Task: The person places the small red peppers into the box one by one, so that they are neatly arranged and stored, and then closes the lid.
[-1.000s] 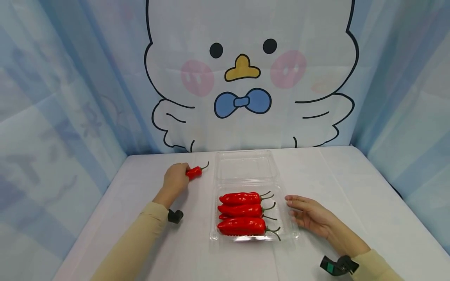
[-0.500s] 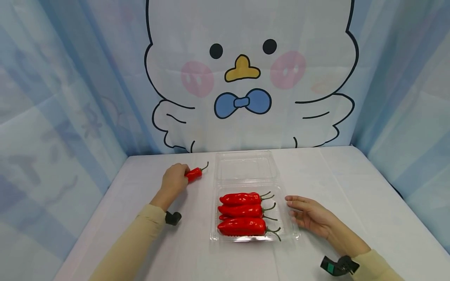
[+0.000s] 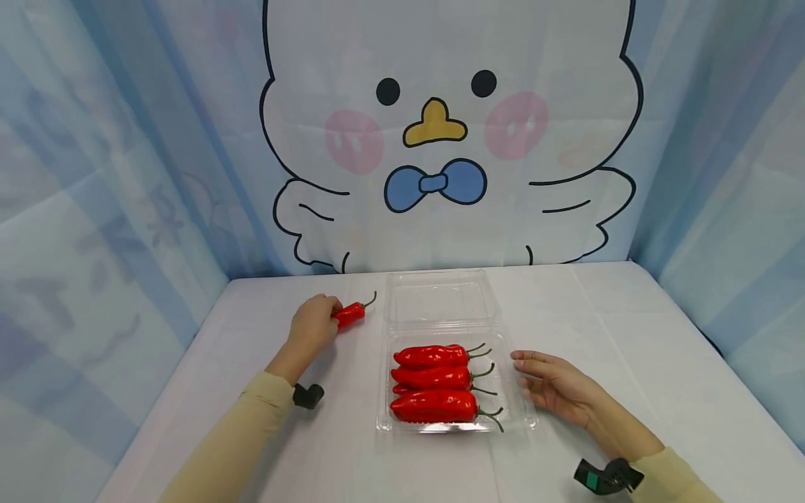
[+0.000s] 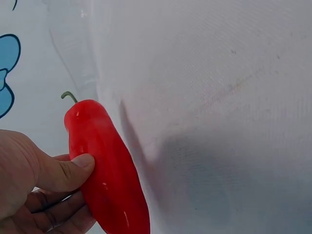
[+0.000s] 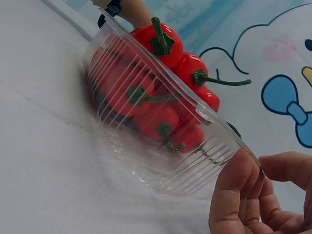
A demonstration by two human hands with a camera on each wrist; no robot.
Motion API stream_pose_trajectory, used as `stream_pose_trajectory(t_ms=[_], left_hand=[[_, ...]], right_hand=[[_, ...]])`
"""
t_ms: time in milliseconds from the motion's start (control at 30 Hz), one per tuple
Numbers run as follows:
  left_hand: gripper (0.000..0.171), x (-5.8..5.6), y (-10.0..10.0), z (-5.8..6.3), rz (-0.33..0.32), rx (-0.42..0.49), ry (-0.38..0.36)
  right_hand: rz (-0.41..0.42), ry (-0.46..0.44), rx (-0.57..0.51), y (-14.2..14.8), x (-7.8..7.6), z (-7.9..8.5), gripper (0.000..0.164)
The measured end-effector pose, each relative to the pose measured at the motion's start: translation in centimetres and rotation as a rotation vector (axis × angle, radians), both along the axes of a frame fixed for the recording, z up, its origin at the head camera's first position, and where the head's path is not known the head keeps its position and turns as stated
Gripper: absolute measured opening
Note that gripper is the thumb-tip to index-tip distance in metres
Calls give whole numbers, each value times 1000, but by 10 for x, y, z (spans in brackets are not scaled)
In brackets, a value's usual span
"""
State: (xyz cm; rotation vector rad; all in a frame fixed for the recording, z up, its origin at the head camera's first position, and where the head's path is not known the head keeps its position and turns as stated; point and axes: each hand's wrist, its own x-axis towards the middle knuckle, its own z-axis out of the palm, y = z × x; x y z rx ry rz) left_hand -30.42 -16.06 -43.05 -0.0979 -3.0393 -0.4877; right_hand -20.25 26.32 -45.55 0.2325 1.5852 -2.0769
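My left hand (image 3: pixel 314 323) grips a red chili pepper (image 3: pixel 350 315) to the left of the open lid. In the left wrist view the thumb lies on the side of this pepper (image 4: pixel 105 161), and its green stem points away from the hand. A clear plastic clamshell container (image 3: pixel 402 337) stands open in the middle of the table. Several red chili peppers (image 3: pixel 434 405) are piled in its base, stems to the right. My right hand (image 3: pixel 556 384) is at the container's right side. In the right wrist view, its thumb and fingers pinch the rim corner (image 5: pixel 246 151).
The container's clear lid (image 3: pixel 440 297) is folded back toward the rear edge of the white table (image 3: pixel 597 321). Behind it hangs a curtain with a cartoon bird (image 3: pixel 434 230), and curtains close off both sides. Black camera mounts (image 3: pixel 608 477) sit on the wrists.
The left hand has shifted slightly toward the person with its chili pepper, which now shows a little lower. The right hand and the container stay where they were.
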Motion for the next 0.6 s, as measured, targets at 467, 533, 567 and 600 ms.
stream_pose_trajectory(t_ms=[467,533,567,600], left_hand=[[22,9,7,6,-19,24,47],[22,11,8,7,-22,30,51],[22,12,8,7,-22,31,53],[22,13,9,8,-22,30,55]], right_hand=[[-1,3,5,0,1,0,24],[5,5,0,1,1,0,23],[6,5,-4,1,1,0,23],[8,5,-8,1,1,1,22]])
